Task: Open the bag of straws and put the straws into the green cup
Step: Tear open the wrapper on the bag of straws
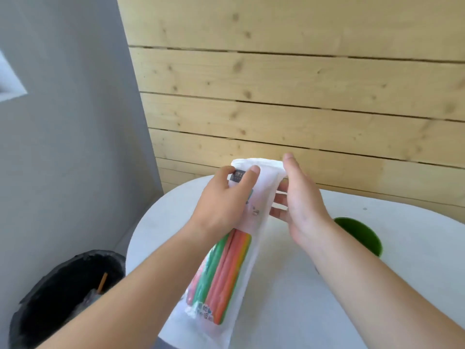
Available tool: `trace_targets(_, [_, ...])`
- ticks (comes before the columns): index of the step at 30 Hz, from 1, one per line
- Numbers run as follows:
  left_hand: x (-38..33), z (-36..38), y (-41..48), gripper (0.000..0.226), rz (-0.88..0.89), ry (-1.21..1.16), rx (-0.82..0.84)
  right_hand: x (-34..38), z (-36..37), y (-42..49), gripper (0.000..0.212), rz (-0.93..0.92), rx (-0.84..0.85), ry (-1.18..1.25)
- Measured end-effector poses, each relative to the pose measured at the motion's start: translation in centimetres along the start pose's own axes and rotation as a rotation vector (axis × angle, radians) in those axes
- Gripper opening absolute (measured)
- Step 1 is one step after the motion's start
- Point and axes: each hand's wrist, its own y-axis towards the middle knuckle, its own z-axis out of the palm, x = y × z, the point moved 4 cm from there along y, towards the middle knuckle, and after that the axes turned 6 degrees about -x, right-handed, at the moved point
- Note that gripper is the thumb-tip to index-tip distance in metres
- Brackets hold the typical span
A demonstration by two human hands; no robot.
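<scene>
I hold the bag of straws [254,217] up over the white table [415,260], its long body running from near my chest away toward the wooden plank wall [302,84]. My left hand [224,200] grips the bag near its far end, thumb and fingers closed around the white upper part, one fingertip covering a small dark label [237,175]. My right hand [299,202] is at the other side of that same end, palm turned toward the bag, fingers spread and loosely curled behind the plastic; whether it actually pinches the bag I cannot tell. The far end of the bag looks folded over or closed, though the blur keeps me from being sure.

The straws [221,273] sit in the near half of the bag, visible through the clear window: red, green, orange and yellow stripes lying along the bag's length.

The green cup [362,235] stands on the table to the right, partly hidden behind my right forearm, well apart from the bag. Down on the left, beside the table, is a black-lined bin [63,293]
</scene>
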Motion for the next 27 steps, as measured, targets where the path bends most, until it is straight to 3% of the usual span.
trace_targets(7, [-6.4, 0.2, -6.5, 0.035, 0.173, -0.162, 0.068, 6.4, -3.4, -6.6, 0.073, -0.125, 0.123, 0.014])
trace_targets(9, [-7.5, 0.5, -8.0, 0.043, 0.197, -0.192, 0.099, 7.5, -4.3, -8.5, 0.07, -0.174, 0.155, 0.065])
trace_targets(12, [-8.7, 0.0, -9.4, 0.061, 0.225, -0.09, 0.005, 8.2, -5.3, -10.4, 0.063, -0.266, 0.22, 0.138])
trace_targets(16, [-9.1, -0.4, -10.9, 0.026, 0.213, -0.286, 0.113, 7.4, -5.6, -12.5, 0.055, -0.363, 0.289, 0.134])
trace_targets(19, [-8.3, -0.5, -11.4, 0.015, 0.186, -0.382, 0.137, 6.3, -5.5, -12.7, 0.049, -0.406, 0.286, 0.116])
trace_targets(24, [-6.9, -1.4, -11.0, 0.029, 0.127, -0.435, 0.145, 5.2, -5.4, -12.9, 0.022, -0.404, 0.326, 0.118])
trace_targets(27, [-6.1, -2.5, -10.3, 0.032, 0.105, -0.441, 0.179, 4.5, -5.0, -13.2, 0.021, -0.426, 0.351, 0.1])
